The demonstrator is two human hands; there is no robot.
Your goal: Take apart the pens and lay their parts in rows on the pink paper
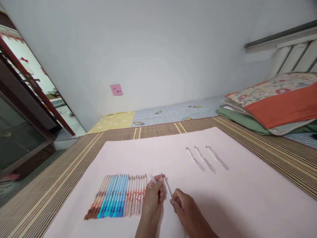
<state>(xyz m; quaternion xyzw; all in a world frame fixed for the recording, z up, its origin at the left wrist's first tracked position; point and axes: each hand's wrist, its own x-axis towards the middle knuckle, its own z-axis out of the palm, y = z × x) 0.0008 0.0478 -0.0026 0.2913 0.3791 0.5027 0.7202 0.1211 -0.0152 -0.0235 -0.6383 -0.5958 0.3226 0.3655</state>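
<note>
Right hand [183, 202] pinches dark-tipped white rod [167, 187], long axis slanting forward-left, tip beside left hand [154, 194], which grips pale tube [153, 178].

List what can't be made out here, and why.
Head view: lower end of the thin white rod, hidden inside the right hand.
Head view: lower end of the pale tube, hidden by the left hand.
Head view: writing on the pink note, too small to read.
Head view: dark object at right, cut off by the frame's edge.
</note>
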